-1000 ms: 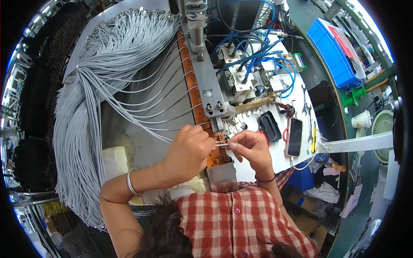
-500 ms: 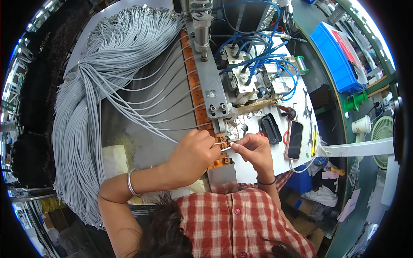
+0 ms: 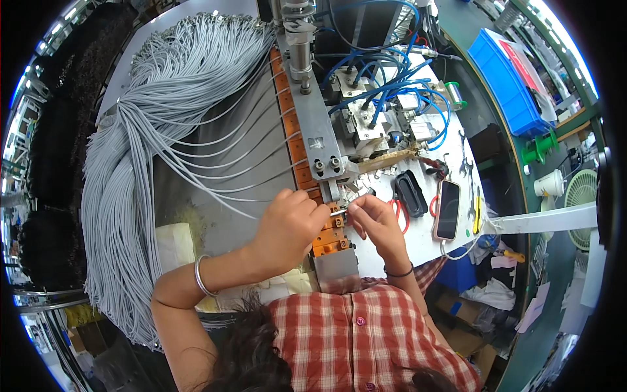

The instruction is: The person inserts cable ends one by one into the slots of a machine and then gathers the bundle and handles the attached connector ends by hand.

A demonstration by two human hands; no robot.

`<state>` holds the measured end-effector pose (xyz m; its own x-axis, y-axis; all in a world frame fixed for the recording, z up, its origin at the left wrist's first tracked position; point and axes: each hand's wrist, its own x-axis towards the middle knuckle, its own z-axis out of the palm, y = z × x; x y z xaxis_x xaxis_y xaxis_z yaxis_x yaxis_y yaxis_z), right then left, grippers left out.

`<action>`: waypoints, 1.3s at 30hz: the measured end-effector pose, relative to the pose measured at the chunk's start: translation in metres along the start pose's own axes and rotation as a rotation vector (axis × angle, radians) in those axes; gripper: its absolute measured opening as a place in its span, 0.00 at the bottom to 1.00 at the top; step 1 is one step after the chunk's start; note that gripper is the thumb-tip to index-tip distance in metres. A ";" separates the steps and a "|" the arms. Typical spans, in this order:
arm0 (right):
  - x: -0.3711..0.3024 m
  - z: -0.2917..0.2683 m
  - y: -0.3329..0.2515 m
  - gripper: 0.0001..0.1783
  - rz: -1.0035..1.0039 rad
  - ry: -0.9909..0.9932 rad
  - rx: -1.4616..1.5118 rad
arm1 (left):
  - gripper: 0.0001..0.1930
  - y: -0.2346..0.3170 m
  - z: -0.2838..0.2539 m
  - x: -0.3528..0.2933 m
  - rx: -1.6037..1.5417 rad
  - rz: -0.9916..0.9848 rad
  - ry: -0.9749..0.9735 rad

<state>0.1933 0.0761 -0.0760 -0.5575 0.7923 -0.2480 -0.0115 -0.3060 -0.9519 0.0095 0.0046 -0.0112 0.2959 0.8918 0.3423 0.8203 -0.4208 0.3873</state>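
Right of centre, a phone [image 3: 447,210] (dark-screened) is laid, while a blue bin [image 3: 501,81] is seen at the frame's upper right.

White worktop [image 3: 421,243], green-framed rack [image 3: 580,121] at upper right, pale green fan [image 3: 581,191] below it, bright lights [image 3: 576,49] at both side edges

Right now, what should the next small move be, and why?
Probably ease the pale cable end down onto the orange strip: it spans from the left hand to about the fingertips of the right hand, appearing over the strip, and farther up other grey cables already run to it.
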 end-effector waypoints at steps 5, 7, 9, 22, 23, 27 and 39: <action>0.001 -0.005 -0.010 0.07 0.151 -0.151 0.033 | 0.07 0.001 -0.001 -0.002 0.066 -0.078 -0.136; 0.003 -0.008 -0.010 0.06 0.190 -0.153 0.002 | 0.07 0.000 0.002 -0.003 0.071 -0.055 -0.136; 0.003 -0.008 -0.008 0.06 0.210 -0.161 -0.015 | 0.07 0.001 0.000 -0.005 0.090 -0.043 -0.144; -0.051 0.030 -0.129 0.06 -0.763 -1.233 0.296 | 0.19 -0.089 -0.180 -0.076 1.081 -0.192 0.201; -0.054 0.029 -0.128 0.06 -0.778 -1.235 0.310 | 0.20 -0.094 -0.178 -0.097 1.095 -0.178 0.119; -0.047 0.023 -0.111 0.08 -0.849 -1.155 0.385 | 0.17 -0.086 -0.149 -0.123 1.137 -0.080 -0.228; -0.020 -0.019 -0.018 0.04 -0.440 0.121 0.149 | 0.06 0.011 -0.068 0.010 0.615 0.187 -0.079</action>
<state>0.2210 0.0758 -0.0570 -0.3722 0.9168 0.1447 -0.3481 0.0066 -0.9374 -0.0124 -0.0024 0.0546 0.4765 0.8323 0.2832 0.8753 -0.4189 -0.2416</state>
